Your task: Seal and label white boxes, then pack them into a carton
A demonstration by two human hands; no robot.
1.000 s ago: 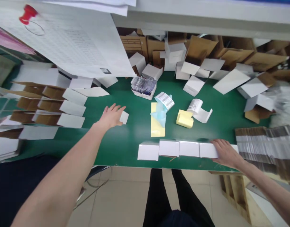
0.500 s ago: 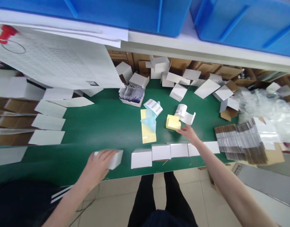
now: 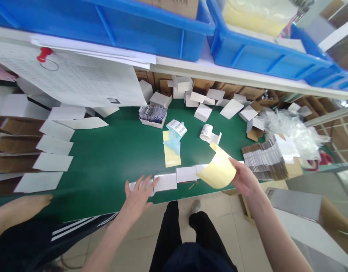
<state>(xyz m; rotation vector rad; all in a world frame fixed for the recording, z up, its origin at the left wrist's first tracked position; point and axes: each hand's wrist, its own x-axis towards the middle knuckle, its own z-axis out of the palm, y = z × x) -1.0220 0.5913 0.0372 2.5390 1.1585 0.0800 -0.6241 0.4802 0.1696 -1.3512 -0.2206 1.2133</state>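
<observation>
My left hand [image 3: 138, 196] rests with spread fingers over a white box at the left end of a row of white boxes [image 3: 166, 182] along the table's front edge. My right hand [image 3: 243, 177] pinches the right side of a curled yellow sheet [image 3: 219, 170], held above the row and hiding part of it. Behind it lies a roll of printed labels [image 3: 206, 132]. Further left, another label strip [image 3: 176, 128] and light blue film [image 3: 173, 143] lie over a flat yellow sheet [image 3: 172, 160].
A co-worker's hand [image 3: 34, 206] is at the far left, near open cartons [image 3: 17, 143]. A box of packets [image 3: 153, 115] stands at the back. Flattened cartons [image 3: 264, 158] and clear plastic bags [image 3: 290, 128] lie right. Blue bins [image 3: 264, 56] sit on the shelf above.
My left hand has moved right and set its white box against the row's end. My right hand has lifted the yellow piece, now spread out, toward me. A co-worker's hand has appeared at the left.
</observation>
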